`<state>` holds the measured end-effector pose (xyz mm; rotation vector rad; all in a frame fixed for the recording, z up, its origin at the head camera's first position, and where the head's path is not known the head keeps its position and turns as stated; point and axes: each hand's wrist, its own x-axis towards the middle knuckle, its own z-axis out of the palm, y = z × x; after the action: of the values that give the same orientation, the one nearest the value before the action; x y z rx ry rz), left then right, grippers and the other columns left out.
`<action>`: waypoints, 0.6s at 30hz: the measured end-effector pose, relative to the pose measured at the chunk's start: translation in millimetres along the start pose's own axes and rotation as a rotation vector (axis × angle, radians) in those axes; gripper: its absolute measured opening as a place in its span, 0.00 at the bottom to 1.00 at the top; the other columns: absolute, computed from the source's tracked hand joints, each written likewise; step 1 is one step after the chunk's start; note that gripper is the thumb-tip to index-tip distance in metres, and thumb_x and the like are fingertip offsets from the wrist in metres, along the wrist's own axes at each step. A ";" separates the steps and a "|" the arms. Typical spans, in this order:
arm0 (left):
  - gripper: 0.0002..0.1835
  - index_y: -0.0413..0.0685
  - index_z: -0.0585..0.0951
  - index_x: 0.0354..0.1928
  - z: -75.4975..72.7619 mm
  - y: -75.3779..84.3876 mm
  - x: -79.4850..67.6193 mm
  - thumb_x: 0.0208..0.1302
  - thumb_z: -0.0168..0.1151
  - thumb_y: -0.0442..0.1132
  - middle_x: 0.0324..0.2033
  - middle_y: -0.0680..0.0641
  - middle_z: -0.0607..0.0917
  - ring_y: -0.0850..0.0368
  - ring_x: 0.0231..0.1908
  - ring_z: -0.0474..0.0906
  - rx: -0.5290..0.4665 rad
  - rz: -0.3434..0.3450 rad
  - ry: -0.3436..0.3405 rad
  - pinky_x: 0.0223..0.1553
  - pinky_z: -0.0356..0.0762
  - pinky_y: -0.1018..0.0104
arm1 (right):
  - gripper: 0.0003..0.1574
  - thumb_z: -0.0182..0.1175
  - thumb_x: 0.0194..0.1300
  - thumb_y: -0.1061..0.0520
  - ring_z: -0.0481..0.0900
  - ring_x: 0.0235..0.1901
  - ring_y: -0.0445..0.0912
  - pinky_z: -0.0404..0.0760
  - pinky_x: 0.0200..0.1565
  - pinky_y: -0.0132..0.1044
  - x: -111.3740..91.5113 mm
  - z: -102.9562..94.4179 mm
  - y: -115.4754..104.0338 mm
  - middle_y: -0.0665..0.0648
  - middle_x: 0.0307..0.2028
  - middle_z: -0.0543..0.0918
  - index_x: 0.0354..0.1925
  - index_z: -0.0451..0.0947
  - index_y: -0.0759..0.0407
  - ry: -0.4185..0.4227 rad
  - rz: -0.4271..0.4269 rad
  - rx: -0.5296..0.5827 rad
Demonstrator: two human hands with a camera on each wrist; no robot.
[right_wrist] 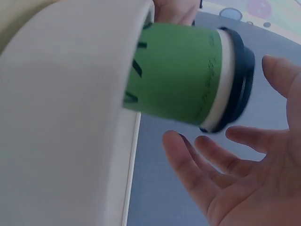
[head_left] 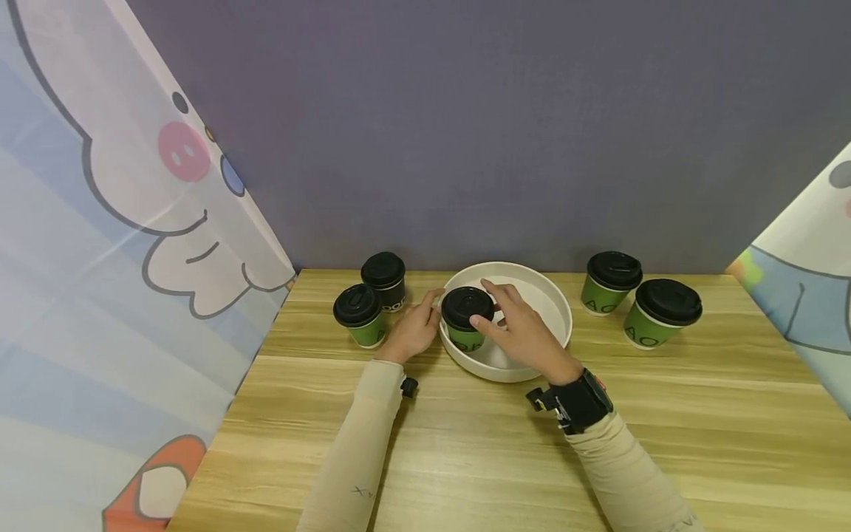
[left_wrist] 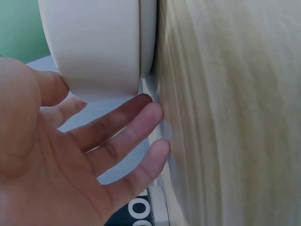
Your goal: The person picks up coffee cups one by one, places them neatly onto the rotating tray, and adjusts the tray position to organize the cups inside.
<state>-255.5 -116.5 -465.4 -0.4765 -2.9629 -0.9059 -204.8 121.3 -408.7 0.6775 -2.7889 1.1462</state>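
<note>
A green paper cup with a black lid (head_left: 467,314) stands inside a round white tray (head_left: 555,310), near its left side. Around the lid my right hand (head_left: 521,329) is spread. In the right wrist view, gaps show between its fingers (right_wrist: 183,160) and the cup (right_wrist: 178,73). My left hand (head_left: 415,329) is at the tray's left rim. Its thumb (left_wrist: 51,88) touches the rim in the left wrist view, and the other fingers reach out loosely beside the tray's outer wall (left_wrist: 99,47).
Left of the tray stand a black cup (head_left: 392,292) and a green cup (head_left: 366,329), both lidded. To its right are two more green cups, a rear one (head_left: 601,295) and a nearer one (head_left: 648,325). A grey panel (head_left: 465,148) rises behind the wooden table (head_left: 465,458).
</note>
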 end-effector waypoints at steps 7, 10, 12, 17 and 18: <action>0.26 0.64 0.62 0.79 -0.7 -2.8 -1.0 0.84 0.38 0.49 0.70 0.46 0.77 0.43 0.69 0.74 -0.025 -0.018 -0.002 0.67 0.73 0.43 | 0.42 0.61 0.75 0.48 0.80 0.55 0.62 0.84 0.51 0.56 -0.8 -19.9 15.2 0.69 0.66 0.70 0.77 0.58 0.62 0.109 -0.018 0.023; 0.25 0.57 0.64 0.78 -3.0 -3.9 -0.8 0.84 0.39 0.45 0.68 0.44 0.78 0.44 0.69 0.74 -0.043 -0.023 0.007 0.69 0.71 0.45 | 0.40 0.62 0.74 0.51 0.79 0.55 0.63 0.83 0.52 0.58 -2.7 -33.2 24.8 0.70 0.65 0.70 0.75 0.60 0.65 0.154 0.001 0.049; 0.26 0.52 0.65 0.77 -5.8 -4.4 -0.6 0.82 0.42 0.40 0.65 0.41 0.81 0.44 0.66 0.76 -0.060 -0.016 0.009 0.68 0.72 0.46 | 0.39 0.62 0.74 0.52 0.79 0.56 0.63 0.82 0.52 0.58 -4.9 -42.8 30.8 0.70 0.64 0.70 0.74 0.61 0.66 0.191 0.020 0.053; 0.35 0.44 0.62 0.77 -14.3 -4.8 -1.3 0.66 0.50 0.29 0.62 0.37 0.81 0.43 0.63 0.79 -0.142 0.025 -0.093 0.65 0.75 0.48 | 0.34 0.60 0.75 0.54 0.74 0.58 0.66 0.79 0.52 0.58 -14.5 -68.7 42.0 0.71 0.63 0.70 0.71 0.65 0.68 0.297 0.042 0.024; 0.38 0.43 0.60 0.78 -16.0 -4.8 -2.0 0.64 0.52 0.29 0.65 0.37 0.79 0.43 0.65 0.78 -0.162 0.028 -0.130 0.66 0.74 0.47 | 0.33 0.60 0.75 0.54 0.73 0.58 0.65 0.79 0.52 0.56 -16.7 -73.5 44.0 0.71 0.62 0.70 0.71 0.66 0.68 0.320 0.044 0.010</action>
<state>-256.3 -129.6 -454.9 -0.6024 -3.0016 -1.1613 -216.5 205.3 -387.9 0.3936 -2.5407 1.1597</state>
